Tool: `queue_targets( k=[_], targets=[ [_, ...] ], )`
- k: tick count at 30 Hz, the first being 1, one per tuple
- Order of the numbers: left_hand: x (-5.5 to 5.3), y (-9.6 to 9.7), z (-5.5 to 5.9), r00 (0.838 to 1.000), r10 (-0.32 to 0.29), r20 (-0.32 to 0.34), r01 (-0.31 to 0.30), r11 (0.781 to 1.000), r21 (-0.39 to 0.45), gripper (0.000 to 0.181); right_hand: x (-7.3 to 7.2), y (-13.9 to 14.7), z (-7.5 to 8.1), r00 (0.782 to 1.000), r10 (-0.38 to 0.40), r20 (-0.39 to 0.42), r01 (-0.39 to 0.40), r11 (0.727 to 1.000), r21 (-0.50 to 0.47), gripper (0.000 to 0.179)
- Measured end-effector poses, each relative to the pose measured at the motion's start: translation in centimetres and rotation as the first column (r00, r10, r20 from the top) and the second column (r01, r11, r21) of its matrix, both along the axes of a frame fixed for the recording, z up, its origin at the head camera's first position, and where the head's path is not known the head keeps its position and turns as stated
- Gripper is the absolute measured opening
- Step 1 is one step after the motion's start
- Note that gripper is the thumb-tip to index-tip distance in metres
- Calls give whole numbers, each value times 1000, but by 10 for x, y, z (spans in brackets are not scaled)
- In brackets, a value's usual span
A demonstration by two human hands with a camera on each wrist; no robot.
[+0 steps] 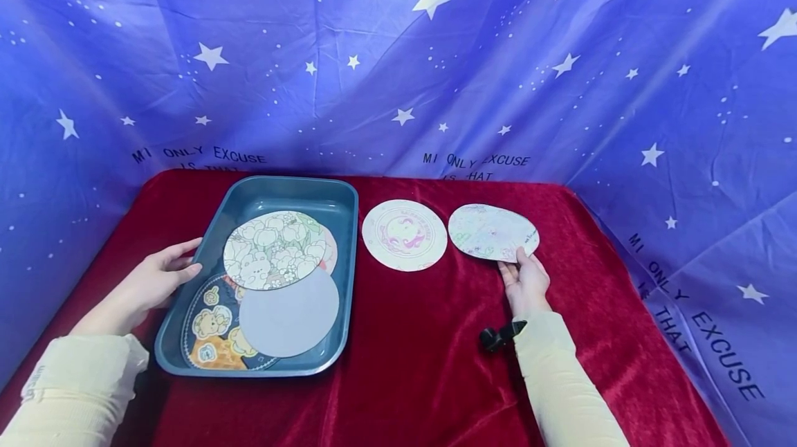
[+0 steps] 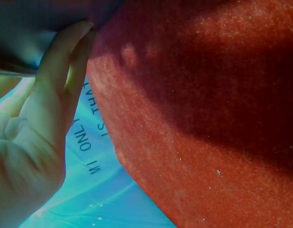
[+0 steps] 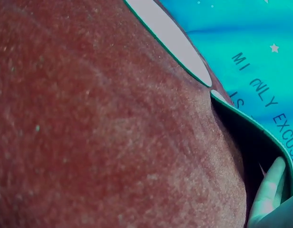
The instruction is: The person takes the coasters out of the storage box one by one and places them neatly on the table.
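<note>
Backdrop: purple-blue curtain with white stars and dots, black lettering along its lower part.
Table cover: dark red velvet cloth.
Blue baking tray: on the cloth's left side, its rim rounded at the corners.
Left hand: grips the tray's left edge, thumb at the rim and fingers against the outer side.
Tray contents: overlapping round mats; a tulip-and-bear mat lies over part of a plain grey mat and a pinkish mat, while the grey one partly covers a dark blue bear mat.
Pink-printed mat: flat on the cloth, right of the tray.
Pastel-patterned mat: just beside the pink-printed mat, tilted, its near edge raised above the cloth.
Right hand: pinches that raised edge, thumb on top, fingers beneath.
Sleeves: cream on both arms, a black device at the right wrist.
</note>
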State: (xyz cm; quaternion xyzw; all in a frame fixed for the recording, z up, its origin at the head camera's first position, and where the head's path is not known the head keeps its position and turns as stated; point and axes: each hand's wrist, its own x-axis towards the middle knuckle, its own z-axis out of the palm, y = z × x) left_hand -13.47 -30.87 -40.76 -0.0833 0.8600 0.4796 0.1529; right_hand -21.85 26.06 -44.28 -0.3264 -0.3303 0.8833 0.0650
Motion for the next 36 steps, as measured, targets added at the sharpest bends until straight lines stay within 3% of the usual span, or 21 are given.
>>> queue_targets(
  k=[8, 16, 23, 31, 36],
  targets=[
    [0, 0, 0, 1000, -1, 4, 1, 1000, 5, 68, -1, 1, -1, 998, 65, -2, -65, 997, 38, 47],
    [0, 0, -1, 1000, -5, -9, 5, 1000, 22, 68, 0, 3, -6, 990, 138, -19, -135, 985, 107, 25],
    [0, -1, -2, 1000, -5, -11, 5, 1000, 15, 68, 1, 3, -6, 988, 154, -12, -151, 979, 135, 20],
    [0, -1, -2, 1000, 0, -15, 1, 1000, 25, 68, -2, 7, -2, 979, 186, 86, -200, 956, 215, 8],
    [1, -1, -2, 1000, -1, -23, 2, 1000, 28, 68, -2, 14, -1, 957, 246, 152, -277, 930, 242, 10]
  ],
)
